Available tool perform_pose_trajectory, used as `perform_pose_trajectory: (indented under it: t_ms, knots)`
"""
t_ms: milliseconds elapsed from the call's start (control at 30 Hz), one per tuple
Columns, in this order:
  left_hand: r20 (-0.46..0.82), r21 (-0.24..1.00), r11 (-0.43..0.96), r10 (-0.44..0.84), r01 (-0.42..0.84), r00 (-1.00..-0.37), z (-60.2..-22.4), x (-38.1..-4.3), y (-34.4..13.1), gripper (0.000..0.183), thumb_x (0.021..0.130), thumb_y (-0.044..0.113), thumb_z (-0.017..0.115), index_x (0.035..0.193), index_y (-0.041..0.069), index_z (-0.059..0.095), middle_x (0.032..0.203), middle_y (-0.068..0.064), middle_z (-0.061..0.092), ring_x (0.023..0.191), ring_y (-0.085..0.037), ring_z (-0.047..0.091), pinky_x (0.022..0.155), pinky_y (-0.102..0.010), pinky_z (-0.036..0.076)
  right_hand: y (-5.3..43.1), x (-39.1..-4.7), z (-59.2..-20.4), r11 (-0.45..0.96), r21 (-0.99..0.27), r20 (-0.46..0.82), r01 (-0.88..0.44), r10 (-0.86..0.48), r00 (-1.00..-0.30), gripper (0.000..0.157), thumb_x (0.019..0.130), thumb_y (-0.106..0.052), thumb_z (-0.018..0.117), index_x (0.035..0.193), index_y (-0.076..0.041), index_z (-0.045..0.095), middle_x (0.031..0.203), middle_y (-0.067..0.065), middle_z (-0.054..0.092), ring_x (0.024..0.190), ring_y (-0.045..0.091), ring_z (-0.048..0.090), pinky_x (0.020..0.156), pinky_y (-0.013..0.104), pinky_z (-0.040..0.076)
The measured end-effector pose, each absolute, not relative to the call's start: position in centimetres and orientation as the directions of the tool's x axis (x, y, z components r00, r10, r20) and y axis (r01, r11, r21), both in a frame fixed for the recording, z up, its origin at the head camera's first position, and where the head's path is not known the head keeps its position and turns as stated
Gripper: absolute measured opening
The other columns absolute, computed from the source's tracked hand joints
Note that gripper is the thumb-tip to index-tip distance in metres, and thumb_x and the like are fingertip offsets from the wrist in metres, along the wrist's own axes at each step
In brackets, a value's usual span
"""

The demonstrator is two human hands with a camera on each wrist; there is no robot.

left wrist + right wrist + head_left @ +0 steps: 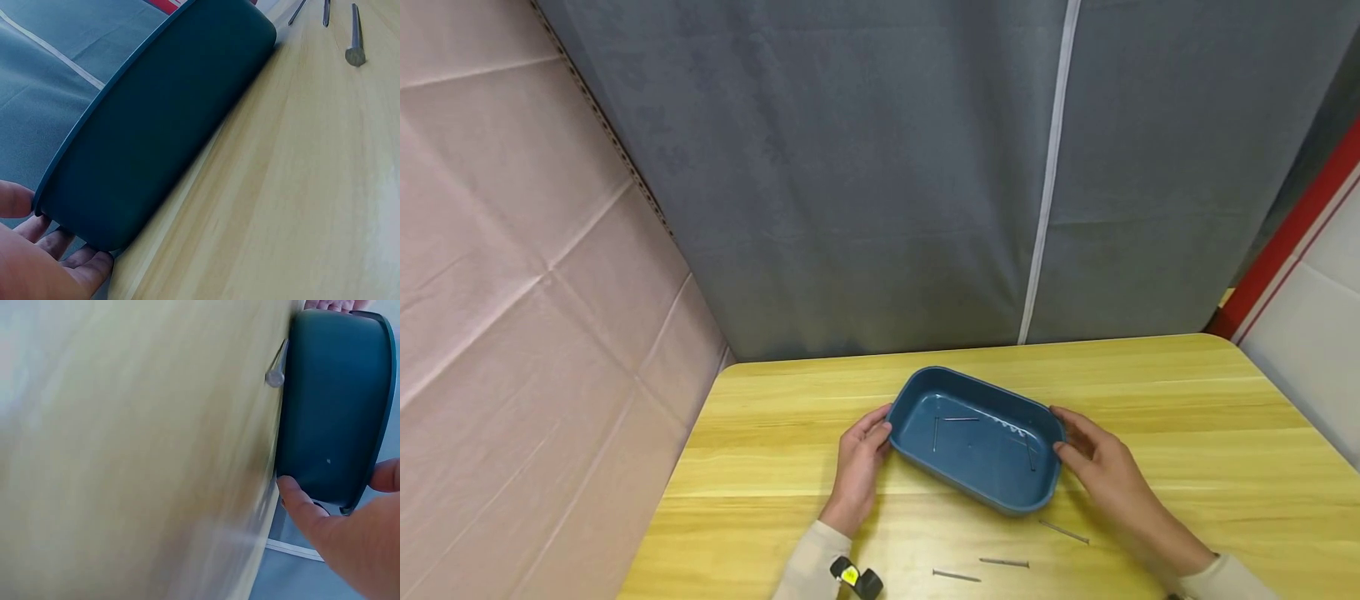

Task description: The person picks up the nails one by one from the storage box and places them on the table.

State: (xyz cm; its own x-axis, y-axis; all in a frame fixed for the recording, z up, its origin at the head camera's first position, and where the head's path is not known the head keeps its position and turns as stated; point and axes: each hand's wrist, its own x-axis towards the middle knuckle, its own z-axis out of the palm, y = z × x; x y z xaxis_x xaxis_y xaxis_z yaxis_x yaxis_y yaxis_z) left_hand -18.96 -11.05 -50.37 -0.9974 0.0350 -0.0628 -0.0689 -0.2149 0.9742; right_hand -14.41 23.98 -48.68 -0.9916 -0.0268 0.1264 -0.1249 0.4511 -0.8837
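A blue plastic bin (966,473) with rounded corners is held at both ends over the wooden table. My left hand (856,471) grips its left end, thumb at the rim and fingers curled along the outer wall, as the left wrist view shows. At the opposite end my right hand (1105,471) holds the bin, thumb by the rim and a fingertip at the lower edge. A few thin nails (961,419) lie on the bin's floor. In the right wrist view, a nail (275,377) shows its head beside the bin's wall.
On the wooden table (760,467), three nails lie in front of the bin: one nail (1064,532) near its right corner, another nail (1004,562) closer in, and a third nail (957,576) nearest me. A grey curtain (865,183) hangs behind the table.
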Motion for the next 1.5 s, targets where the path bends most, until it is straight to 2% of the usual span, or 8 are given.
perform_pose_trajectory:
  t_ms: [167,500,667,833,1000,1067,1200,1500]
  knots:
    - [-0.063,0.974,-0.217,0.034,-0.069,-0.997,-50.4,-19.0,-11.0,0.042,0.114,0.01,0.055,0.153,-0.005,0.059,0.154,-0.021,0.062,0.14,-0.031,0.062,0.12,-0.043,0.049,24.2,-14.5,-49.0,0.349,-0.935,0.048,-0.057,-0.035,-0.998,0.059,0.109,-0.001,0.059,0.164,0.007,0.042,0.145,0.033,0.063,0.114,0.0,0.066,0.088,0.018,0.06]
    - [-0.063,0.973,-0.219,0.032,-0.069,-0.997,-50.4,-19.0,-11.0,0.042,0.114,0.011,0.055,0.152,-0.005,0.06,0.153,-0.021,0.063,0.139,-0.031,0.062,0.119,-0.042,0.05,24.4,-14.1,-48.8,0.287,-0.958,-0.047,0.03,-0.053,-0.997,0.064,0.112,-0.011,0.059,0.171,-0.001,0.035,0.159,0.033,0.053,0.119,-0.01,0.06,0.09,0.018,0.058]
    - [-0.055,0.979,-0.194,0.028,-0.059,-0.998,-50.4,-19.0,-11.0,0.042,0.113,0.009,0.056,0.152,-0.005,0.059,0.153,-0.022,0.063,0.139,-0.033,0.062,0.116,-0.038,0.053,24.4,-14.0,-48.7,0.271,-0.962,-0.044,0.025,-0.065,-0.997,0.064,0.113,-0.011,0.058,0.172,-0.002,0.034,0.16,0.033,0.052,0.12,-0.009,0.061,0.092,0.018,0.058]
    - [0.092,0.996,-0.005,-0.06,0.092,-0.994,-50.0,-19.2,-10.9,0.039,0.109,0.002,0.061,0.147,-0.004,0.065,0.147,-0.021,0.068,0.138,-0.036,0.064,0.11,-0.033,0.056,24.3,-14.0,-48.8,0.274,-0.962,-0.012,-0.006,-0.064,-0.998,0.063,0.112,-0.009,0.058,0.17,0.002,0.035,0.157,0.034,0.055,0.119,-0.009,0.061,0.091,0.017,0.058]
    - [0.328,0.921,0.262,-0.124,0.287,-0.937,-48.4,-18.8,-10.0,0.036,0.103,-0.004,0.067,0.137,0.006,0.076,0.141,-0.012,0.073,0.134,-0.034,0.068,0.111,-0.048,0.057,24.3,-14.1,-48.9,0.295,-0.955,0.016,-0.032,-0.055,-0.998,0.061,0.11,-0.005,0.058,0.167,0.005,0.038,0.149,0.034,0.061,0.114,-0.002,0.065,0.087,0.02,0.059]
    - [0.405,0.871,0.342,-0.091,0.354,-0.91,-47.6,-18.5,-9.5,0.036,0.102,-0.004,0.069,0.135,0.008,0.076,0.14,-0.009,0.074,0.134,-0.032,0.068,0.112,-0.052,0.056,24.3,-14.2,-49.0,0.28,-0.96,0.011,-0.023,-0.047,-0.999,0.06,0.11,-0.005,0.058,0.166,0.005,0.039,0.148,0.034,0.062,0.112,-0.001,0.066,0.087,0.02,0.059]
    - [0.476,0.777,0.436,0.066,0.454,-0.877,-46.4,-18.0,-8.2,0.034,0.103,0.0,0.07,0.137,0.006,0.075,0.141,-0.009,0.074,0.137,-0.028,0.066,0.117,-0.05,0.052,24.3,-14.1,-49.0,0.209,-0.978,-0.013,0.006,-0.031,-0.999,0.06,0.11,-0.004,0.06,0.165,0.006,0.04,0.15,0.035,0.06,0.11,-0.001,0.067,0.087,0.021,0.06]
    - [0.342,0.623,0.555,0.441,0.552,-0.83,-44.9,-17.9,-4.5,0.029,0.108,0.014,0.068,0.135,0.009,0.076,0.139,-0.005,0.075,0.135,-0.022,0.066,0.119,-0.044,0.05,24.3,-14.1,-49.1,0.149,-0.987,-0.061,0.058,-0.014,-0.998,0.061,0.109,-0.004,0.061,0.166,0.006,0.04,0.151,0.033,0.059,0.103,0.003,0.066,0.083,0.024,0.06]
